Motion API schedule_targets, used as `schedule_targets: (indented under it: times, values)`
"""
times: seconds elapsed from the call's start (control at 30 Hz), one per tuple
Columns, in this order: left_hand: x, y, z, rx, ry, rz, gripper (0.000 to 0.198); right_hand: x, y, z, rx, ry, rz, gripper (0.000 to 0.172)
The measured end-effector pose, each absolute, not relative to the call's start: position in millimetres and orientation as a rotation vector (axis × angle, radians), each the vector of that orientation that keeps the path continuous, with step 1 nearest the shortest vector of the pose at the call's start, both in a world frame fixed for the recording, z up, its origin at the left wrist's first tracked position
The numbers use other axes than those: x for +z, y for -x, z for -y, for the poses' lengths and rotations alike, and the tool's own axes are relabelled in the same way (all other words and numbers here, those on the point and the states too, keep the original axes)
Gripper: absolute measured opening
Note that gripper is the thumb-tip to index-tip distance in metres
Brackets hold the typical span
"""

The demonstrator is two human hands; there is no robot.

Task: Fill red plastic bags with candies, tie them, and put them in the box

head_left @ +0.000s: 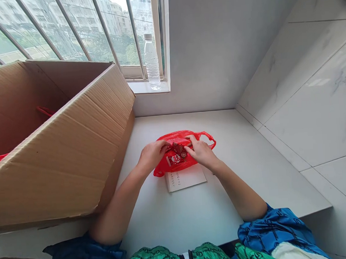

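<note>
A thin red plastic bag point(175, 168) lies on the white tabletop, its mouth spread and one handle loop out to the right. Inside it show small dark-red packets point(176, 158) with white print; their kind is unclear. At the bag's left rim, my left hand point(154, 154) has its fingertips pinched on the plastic. My right hand point(202, 152) is at the right side of the mouth, thumb and fingers apart, touching the bag near the packets. Partly under the bag is a white printed sheet or booklet point(189, 177) with columns of dark characters.
A large open cardboard box point(75, 150) takes up the left side, with some red plastic inside. A clear water bottle point(152, 63) stands on the windowsill by the barred window. A grey wall rises behind the table point(250, 160), and marbled tiles line the right.
</note>
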State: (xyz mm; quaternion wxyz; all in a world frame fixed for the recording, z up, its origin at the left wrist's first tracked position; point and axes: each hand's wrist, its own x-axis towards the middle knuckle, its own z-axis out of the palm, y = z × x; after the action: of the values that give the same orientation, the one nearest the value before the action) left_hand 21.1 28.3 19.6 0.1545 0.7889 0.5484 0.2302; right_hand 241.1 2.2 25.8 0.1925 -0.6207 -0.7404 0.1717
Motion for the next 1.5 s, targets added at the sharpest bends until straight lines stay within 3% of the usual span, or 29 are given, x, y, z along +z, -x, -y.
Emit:
schedule_targets:
  times: [0.1,0.2,0.43,0.53,0.7,0.8,1.13,1.23,1.37,1.5]
  values:
    - [3,-27,-32,0.435,-2.333,-1.754,0.021,13,-235,-5,0.186,1.839,2.174,0.025]
    - [-8,-28,-34,0.396,-2.334,-1.809,0.014,6,-229,-3,0.143,1.702,2.298,0.021]
    - [3,-24,-32,0.495,-2.359,-1.812,0.039,-1,-232,-5,0.305,1.732,2.374,0.024]
    - [18,-21,-28,0.696,-2.276,-1.518,0.045,4,-234,-4,0.31,1.653,2.316,0.024]
    - [35,-22,-22,0.87,-1.848,-0.945,0.031,18,-231,0,0.852,1.273,1.865,0.033]
    - [37,-26,-19,0.887,-1.706,-0.801,0.032,19,-230,-1,1.173,1.076,1.641,0.034]
    - [35,-22,-25,0.889,-1.587,-0.838,0.043,22,-233,-4,1.303,0.954,1.508,0.032]
    - [38,-24,-20,0.876,-1.699,-0.963,0.048,23,-233,-2,1.092,1.149,1.682,0.033]
    - [58,-18,-9,0.752,-2.036,-1.527,0.047,36,-242,8,0.425,1.557,1.945,0.049]
    - [72,-3,0,0.296,-2.129,-1.992,0.052,59,-262,19,0.099,1.598,1.904,0.036]
